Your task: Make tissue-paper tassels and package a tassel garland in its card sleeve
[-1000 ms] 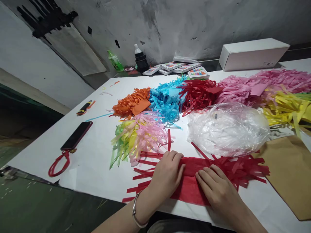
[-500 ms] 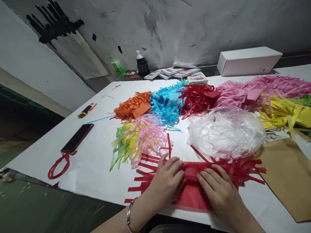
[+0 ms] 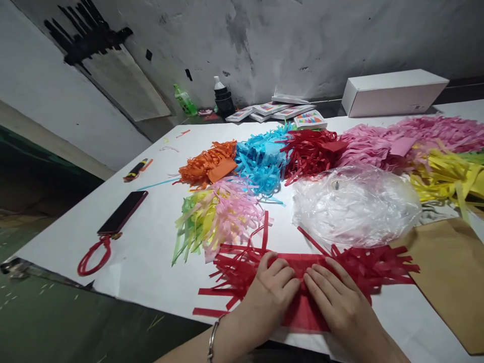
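A red tissue paper piece (image 3: 359, 264) with fringed ends lies flat near the front edge of the white table (image 3: 151, 242). My left hand (image 3: 274, 290) and my right hand (image 3: 336, 297) press side by side on its uncut middle, fingers curled onto the paper as if pinching or rolling it. Red fringe strips spread out to the left and right of the hands. A bracelet sits on my left wrist.
Behind lie fringe piles: orange (image 3: 206, 164), blue (image 3: 260, 161), red (image 3: 312, 151), pink (image 3: 397, 141), yellow (image 3: 446, 174), and a mixed green-pink one (image 3: 215, 214). A crumpled clear plastic bag (image 3: 355, 204), brown paper (image 3: 449, 272), a phone (image 3: 123, 212) and a white box (image 3: 393, 91) are around.
My hands have drawn closer together on the red paper's middle, and the paper looks more gathered, with the left fringe bunched up. The view shifted slightly.
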Demonstrator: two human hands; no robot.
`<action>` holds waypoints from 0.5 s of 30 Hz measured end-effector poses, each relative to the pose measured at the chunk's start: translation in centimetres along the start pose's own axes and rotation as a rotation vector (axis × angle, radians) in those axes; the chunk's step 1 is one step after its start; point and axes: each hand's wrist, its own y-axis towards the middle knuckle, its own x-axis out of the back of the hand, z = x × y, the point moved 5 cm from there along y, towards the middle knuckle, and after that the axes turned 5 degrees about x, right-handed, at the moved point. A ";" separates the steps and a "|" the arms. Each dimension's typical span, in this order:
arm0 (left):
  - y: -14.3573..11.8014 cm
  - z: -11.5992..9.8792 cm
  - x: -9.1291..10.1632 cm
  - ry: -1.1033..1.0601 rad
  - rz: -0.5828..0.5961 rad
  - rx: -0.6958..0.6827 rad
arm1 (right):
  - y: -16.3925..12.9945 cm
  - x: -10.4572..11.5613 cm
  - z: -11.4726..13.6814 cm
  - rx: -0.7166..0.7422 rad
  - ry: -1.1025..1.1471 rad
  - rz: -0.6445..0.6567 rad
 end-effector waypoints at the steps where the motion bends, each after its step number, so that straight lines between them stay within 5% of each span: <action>1: 0.0 0.1 -0.5 -0.003 0.005 -0.004 | -0.2 0.1 -0.2 -0.009 0.008 0.004; 8: -0.9 2.3 0.6 0.030 -0.036 0.189 | -0.7 0.6 -2.4 -0.251 0.036 0.018; 15: 1.2 3.9 0.5 0.175 0.138 0.397 | 0.3 -1.1 -4.6 -0.330 -0.265 0.313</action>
